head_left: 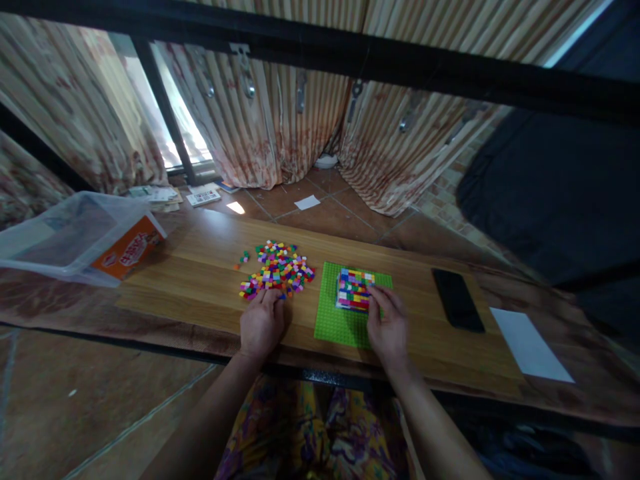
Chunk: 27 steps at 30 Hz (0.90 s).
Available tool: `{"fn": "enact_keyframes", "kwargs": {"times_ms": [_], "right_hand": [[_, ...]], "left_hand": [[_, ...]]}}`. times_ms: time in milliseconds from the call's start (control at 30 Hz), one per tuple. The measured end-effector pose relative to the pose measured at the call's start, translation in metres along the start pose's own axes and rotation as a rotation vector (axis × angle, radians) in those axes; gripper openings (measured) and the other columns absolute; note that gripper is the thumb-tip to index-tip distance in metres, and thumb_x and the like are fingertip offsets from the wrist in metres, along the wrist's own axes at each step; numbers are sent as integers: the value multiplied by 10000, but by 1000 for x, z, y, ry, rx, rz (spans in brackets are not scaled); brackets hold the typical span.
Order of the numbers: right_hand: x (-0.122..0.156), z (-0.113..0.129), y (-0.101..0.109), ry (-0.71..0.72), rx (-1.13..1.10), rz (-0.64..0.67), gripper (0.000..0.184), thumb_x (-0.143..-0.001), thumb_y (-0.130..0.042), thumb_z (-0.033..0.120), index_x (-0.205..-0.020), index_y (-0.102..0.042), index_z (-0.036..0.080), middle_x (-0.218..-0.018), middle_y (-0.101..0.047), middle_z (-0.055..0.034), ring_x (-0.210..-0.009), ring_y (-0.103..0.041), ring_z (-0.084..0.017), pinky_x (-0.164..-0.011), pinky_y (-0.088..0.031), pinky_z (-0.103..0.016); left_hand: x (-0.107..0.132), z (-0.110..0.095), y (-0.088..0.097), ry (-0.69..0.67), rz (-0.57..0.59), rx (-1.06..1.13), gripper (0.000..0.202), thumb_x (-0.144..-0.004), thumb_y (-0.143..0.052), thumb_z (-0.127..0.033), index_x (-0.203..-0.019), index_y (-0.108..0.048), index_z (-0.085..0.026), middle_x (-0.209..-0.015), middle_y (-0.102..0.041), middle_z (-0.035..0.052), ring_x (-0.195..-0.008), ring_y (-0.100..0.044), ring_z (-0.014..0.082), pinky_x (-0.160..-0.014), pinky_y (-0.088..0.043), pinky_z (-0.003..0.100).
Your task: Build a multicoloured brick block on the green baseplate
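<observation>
A block of multicoloured toy bricks [354,289], built up in layers, stands on a green studded baseplate [330,323]. At the block's right edge is my right hand [388,325], with thumb and fingers pinched together against it. Whatever lies between those fingertips is too small to make out. To the left, a loose pile of small coloured bricks [280,265] is spread on the wooden board. My left hand [262,323] rests at the near edge of this pile, fingers curled and closed. Its fingertips touch the bricks, and anything in them is hidden.
A clear plastic bin [65,230] with an orange label stands at the left end of the wooden board [200,293]. A black phone [458,300] and a white sheet of paper [531,344] lie to the right. A dark metal bar [320,50] crosses above, before curtains.
</observation>
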State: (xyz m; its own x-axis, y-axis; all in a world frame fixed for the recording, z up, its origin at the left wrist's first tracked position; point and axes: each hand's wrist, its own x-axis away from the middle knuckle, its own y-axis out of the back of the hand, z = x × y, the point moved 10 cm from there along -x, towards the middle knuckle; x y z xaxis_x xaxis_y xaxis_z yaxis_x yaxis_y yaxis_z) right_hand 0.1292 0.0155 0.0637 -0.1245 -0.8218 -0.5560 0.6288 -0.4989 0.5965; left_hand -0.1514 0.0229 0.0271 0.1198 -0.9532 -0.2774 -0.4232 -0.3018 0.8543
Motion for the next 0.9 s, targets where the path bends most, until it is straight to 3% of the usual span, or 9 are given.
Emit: {"fn": "enact_keyframes", "kwargs": {"times_ms": [200, 500, 733, 900], "right_hand": [[12, 12, 20, -50, -75, -100, 255, -936, -479, 283, -1073, -678, 201, -1035, -678, -100, -993, -631, -209, -901, -519, -400], [40, 40, 0, -35, -172, 32, 220, -930, -495, 265, -1008, -698, 231, -1003, -700, -75, -943, -662, -200, -844, -547, -377], [50, 48, -8, -36, -183, 86, 210, -929, -498, 235, -1000, -696, 223, -994, -701, -68, -920, -670, -184, -824, -551, -344], [52, 52, -12, -17, -194, 96, 193, -922, -513, 221, -992, -693, 220, -986, -699, -66, -917, -672, -181, -822, -552, -333]], "left_hand": [[0, 2, 1, 19, 16, 39, 201, -946, -406, -269, -889, -590, -215, -922, -644, 45, -863, -617, 189, -708, -437, 274], [3, 0, 0, -8, 21, 41, 191, -904, -449, -224, -1028, -593, -209, -1009, -642, 66, -920, -621, 206, -765, -473, 291], [-2, 3, 0, 95, 52, -10, 254, -884, -487, -261, -1113, -588, -213, -1040, -652, 79, -905, -636, 222, -696, -474, 296], [-4, 3, -2, 125, 68, -39, 196, -913, -455, -281, -1018, -613, -234, -1024, -646, 65, -915, -627, 223, -681, -455, 293]]}}
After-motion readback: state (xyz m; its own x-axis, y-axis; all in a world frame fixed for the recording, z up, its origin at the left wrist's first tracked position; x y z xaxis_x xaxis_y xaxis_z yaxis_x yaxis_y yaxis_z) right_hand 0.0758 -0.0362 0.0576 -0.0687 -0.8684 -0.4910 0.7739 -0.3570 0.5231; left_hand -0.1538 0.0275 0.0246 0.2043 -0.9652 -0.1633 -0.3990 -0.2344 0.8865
